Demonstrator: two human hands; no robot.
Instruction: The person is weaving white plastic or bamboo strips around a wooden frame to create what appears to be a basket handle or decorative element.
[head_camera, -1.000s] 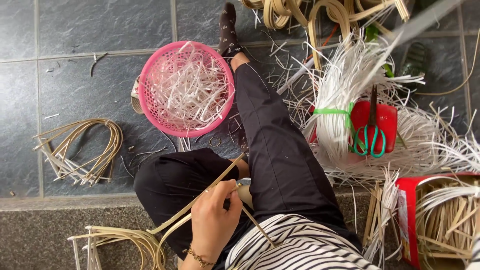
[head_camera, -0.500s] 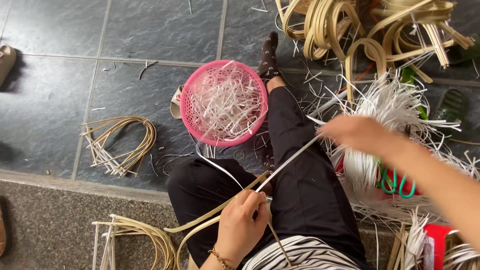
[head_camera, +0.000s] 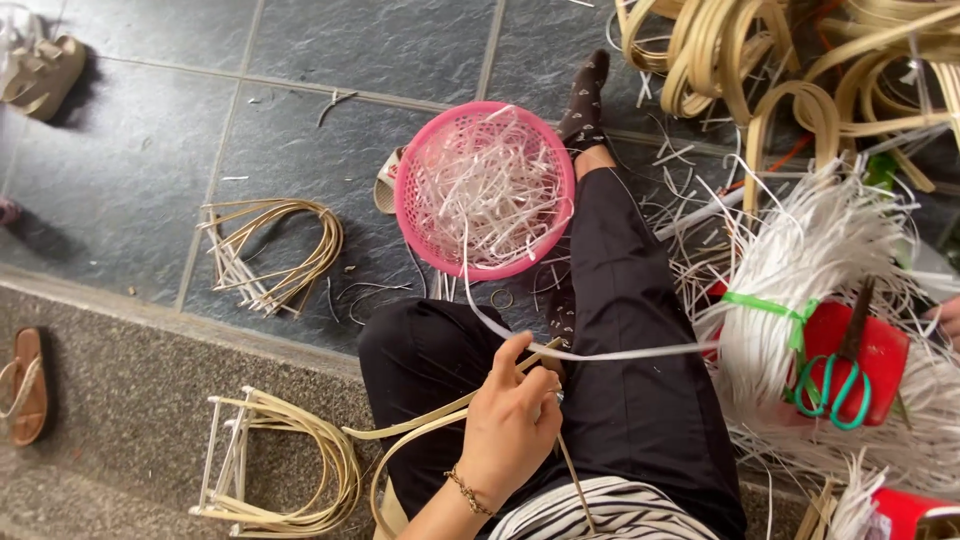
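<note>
Gripping one cane strip (head_camera: 440, 425) | left hand (head_camera: 508, 430) | one pink basket (head_camera: 420, 170) | one scissors (head_camera: 830, 385)

Black trousers (head_camera: 640, 330), striped top (head_camera: 610, 512), patterned dark sock (head_camera: 585, 95), beaded bracelet (head_camera: 466, 492).

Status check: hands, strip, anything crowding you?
Left hand grips tan cane strips on lap. Right hand barely visible at frame edge. White strip crosses lap. Pink basket close ahead.

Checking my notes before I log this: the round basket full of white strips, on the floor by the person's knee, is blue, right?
Not quite. The head view shows the basket is pink, not blue. It is round, holds white strips and sits on the floor by the knee.
</note>
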